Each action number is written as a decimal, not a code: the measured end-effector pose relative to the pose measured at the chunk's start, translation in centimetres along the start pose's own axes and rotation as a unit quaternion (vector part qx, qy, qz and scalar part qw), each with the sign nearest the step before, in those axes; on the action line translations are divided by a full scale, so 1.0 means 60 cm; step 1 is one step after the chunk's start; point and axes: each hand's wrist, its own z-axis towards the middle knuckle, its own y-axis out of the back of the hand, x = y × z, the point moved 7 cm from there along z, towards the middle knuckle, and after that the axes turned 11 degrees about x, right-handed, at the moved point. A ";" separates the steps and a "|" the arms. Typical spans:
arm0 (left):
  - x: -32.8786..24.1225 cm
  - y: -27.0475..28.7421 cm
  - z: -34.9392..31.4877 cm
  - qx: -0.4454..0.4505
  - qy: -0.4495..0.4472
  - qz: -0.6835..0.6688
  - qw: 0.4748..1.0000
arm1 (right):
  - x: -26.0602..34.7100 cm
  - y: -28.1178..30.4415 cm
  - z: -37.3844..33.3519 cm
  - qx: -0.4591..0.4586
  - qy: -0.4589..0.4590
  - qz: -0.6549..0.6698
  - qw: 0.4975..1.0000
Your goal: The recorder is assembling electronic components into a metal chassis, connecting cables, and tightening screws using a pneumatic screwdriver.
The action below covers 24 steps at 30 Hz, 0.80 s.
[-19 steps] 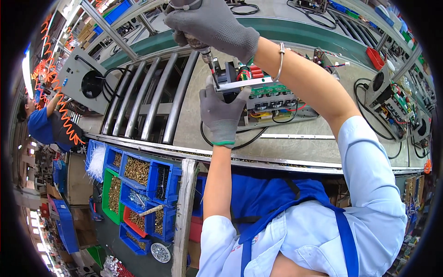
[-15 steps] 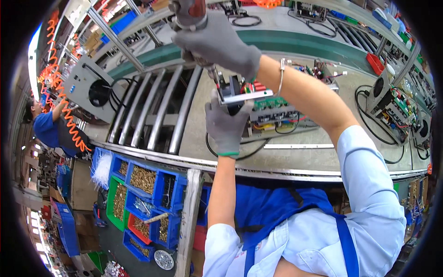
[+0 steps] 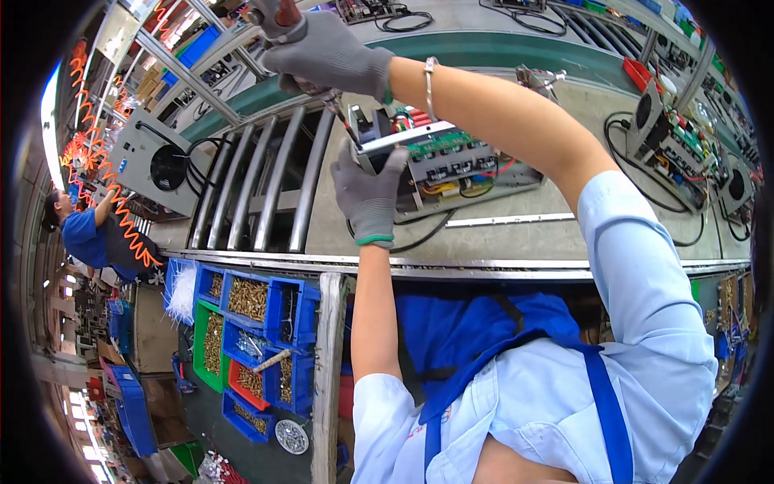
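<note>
While the right hand (image 3: 343, 60) was wrapped around a power driver (image 3: 282, 24) above and left of the open unit (image 3: 455, 165), the left hand (image 3: 367, 194) was at that unit's left end. Both were in grey gloves and apart from each other. The left hand's thumb and fingers stood spread, touching the end of a pale metal bar (image 3: 407, 138) along the unit's top; I could not tell whether they clamped it. The driver's thin bit pointed down to that same end, its exact contact too small to tell.

The unit lay on a metal worktop (image 3: 484, 250), with green circuit boards (image 3: 435, 147) exposed on its near side. A black cable (image 3: 431, 234) and a flat pale strip (image 3: 512, 219) lay on its near side too, toward the person's body. Left of the unit were steel rollers (image 3: 274, 177), and past them a grey panel (image 3: 141, 165) with a round black opening. Well to the unit's right stood a second unit (image 3: 681, 173). Nearer than the unit and off to its left, blue bins (image 3: 307, 315) and a green bin (image 3: 199, 345) held small parts, many brass-coloured. Far to its left was a co-worker (image 3: 83, 238) in a blue top.
</note>
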 end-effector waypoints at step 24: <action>-0.193 -0.245 -0.214 0.416 0.289 -0.691 0.516 | 0.169 0.246 -0.467 -0.143 0.212 0.049 0.965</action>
